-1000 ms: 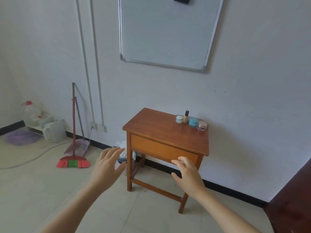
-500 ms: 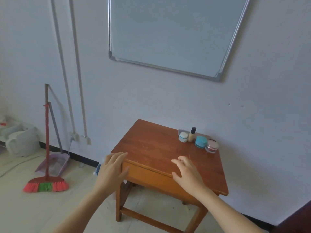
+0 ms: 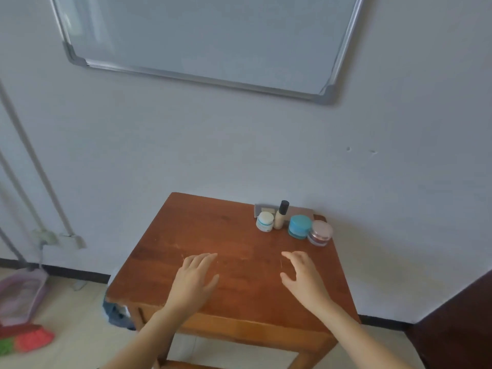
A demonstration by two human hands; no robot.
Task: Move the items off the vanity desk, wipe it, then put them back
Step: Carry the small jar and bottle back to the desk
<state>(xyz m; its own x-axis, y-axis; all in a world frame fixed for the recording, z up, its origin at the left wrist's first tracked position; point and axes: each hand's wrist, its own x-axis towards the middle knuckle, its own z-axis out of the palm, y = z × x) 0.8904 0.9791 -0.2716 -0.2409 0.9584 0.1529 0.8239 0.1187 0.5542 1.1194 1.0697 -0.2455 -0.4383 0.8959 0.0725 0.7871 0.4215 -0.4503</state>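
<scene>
A small wooden vanity desk stands against the white wall. At its back right corner sit a white jar, a beige bottle with a black cap, a blue jar and a clear pinkish jar. A flat grey item lies behind them by the wall. My left hand hovers over the front middle of the desktop, fingers straight, holding nothing. My right hand is beside it over the right half, fingers relaxed and empty, a short way in front of the jars.
A whiteboard hangs on the wall above the desk. A red and green broom and a dustpan lie on the floor at the left. Dark wooden furniture stands at the right. A dark bag sits under the desk's left side.
The view has come closer to the desk and tilted down. Both hands have moved forward from in front of the drawer to above the desktop.
</scene>
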